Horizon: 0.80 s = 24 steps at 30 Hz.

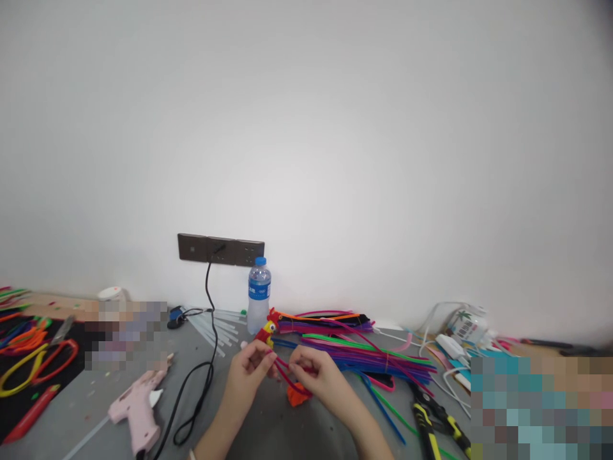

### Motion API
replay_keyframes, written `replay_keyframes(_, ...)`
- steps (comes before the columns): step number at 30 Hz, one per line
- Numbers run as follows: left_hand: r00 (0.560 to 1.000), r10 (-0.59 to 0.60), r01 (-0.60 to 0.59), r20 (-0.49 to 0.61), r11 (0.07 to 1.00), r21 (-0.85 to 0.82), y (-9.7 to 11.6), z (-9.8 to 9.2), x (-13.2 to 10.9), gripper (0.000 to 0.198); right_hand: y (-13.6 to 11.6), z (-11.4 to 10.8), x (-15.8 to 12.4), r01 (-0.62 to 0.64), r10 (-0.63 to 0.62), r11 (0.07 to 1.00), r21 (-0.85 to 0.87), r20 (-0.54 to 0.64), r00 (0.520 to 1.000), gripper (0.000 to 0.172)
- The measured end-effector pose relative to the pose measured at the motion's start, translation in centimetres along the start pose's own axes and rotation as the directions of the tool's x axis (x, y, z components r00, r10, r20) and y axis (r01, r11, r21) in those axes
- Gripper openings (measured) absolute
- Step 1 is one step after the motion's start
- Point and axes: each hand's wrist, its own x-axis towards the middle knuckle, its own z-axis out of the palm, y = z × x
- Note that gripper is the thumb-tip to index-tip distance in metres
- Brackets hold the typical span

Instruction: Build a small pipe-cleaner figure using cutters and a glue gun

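My left hand (249, 369) and my right hand (313, 374) meet over the grey table (268, 421), both with fingers pinched on a red pipe cleaner (287, 378). The cleaner belongs to a small red and yellow pipe-cleaner figure (267, 329) that rises just above my left fingers. An orange fuzzy piece (297, 395) sits under my right hand. Behind the hands lies a pile of coloured pipe cleaners (354, 348).
A pink glue gun (138, 409) with a black cord (194, 402) lies at the left. A water bottle (259, 295) stands by the wall socket strip (220, 249). Yellow-black pliers (431, 425) lie at the right. Clear glue sticks (215, 329) and scissors (52, 358) lie further left.
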Motion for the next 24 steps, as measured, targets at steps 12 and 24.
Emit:
replay_keyframes(12, 0.997, -0.027, 0.015, -0.075, 0.988, -0.154, 0.1, -0.2, -0.1, 0.031, 0.0, -0.5, -0.2, -0.026, 0.028, 0.998, 0.060, -0.033, 0.999, 0.042)
replay_keyframes(24, 0.877, -0.462, 0.307, -0.128, 0.746, -0.591, 1.2, 0.2, 0.1, 0.020, -0.1, -1.1, 0.0, 0.148, -0.121, 0.759, 0.634, -0.085, 0.989, 0.064)
